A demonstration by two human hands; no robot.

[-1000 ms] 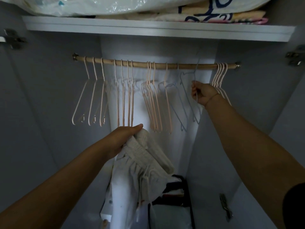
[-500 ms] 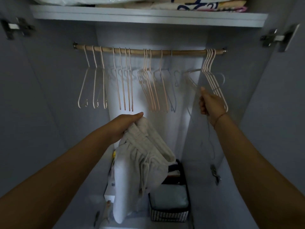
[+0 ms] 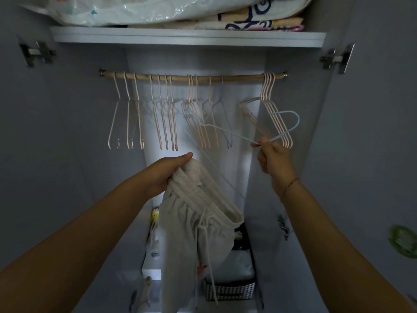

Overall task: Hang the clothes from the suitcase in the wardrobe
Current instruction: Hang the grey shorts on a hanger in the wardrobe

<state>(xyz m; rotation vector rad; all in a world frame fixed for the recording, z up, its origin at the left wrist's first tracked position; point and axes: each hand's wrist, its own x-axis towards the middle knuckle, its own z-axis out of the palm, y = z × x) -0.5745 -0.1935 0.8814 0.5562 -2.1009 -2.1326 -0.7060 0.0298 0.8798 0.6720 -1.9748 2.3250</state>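
Observation:
My left hand (image 3: 168, 171) grips the waistband of light grey drawstring trousers (image 3: 191, 224), which hang down inside the open wardrobe. My right hand (image 3: 274, 159) pinches a pale blue wire hanger (image 3: 228, 129) near its neck, off the rail and lying sideways, its hook looping up to the right. The wooden rail (image 3: 239, 77) carries several empty pink hangers (image 3: 165, 123), with a tight group (image 3: 269, 102) at its right end just above my right hand.
A shelf (image 3: 187, 37) above the rail holds a plastic-wrapped bundle and folded printed bedding. On the wardrobe floor sits a black-and-white checked basket (image 3: 230, 290) with small items to its left. Both doors stand open at either side, hinges showing.
My right hand has lifted the blue hanger off the rail, brought it down and swung it sideways toward the trousers. My left hand keeps holding the trousers in place.

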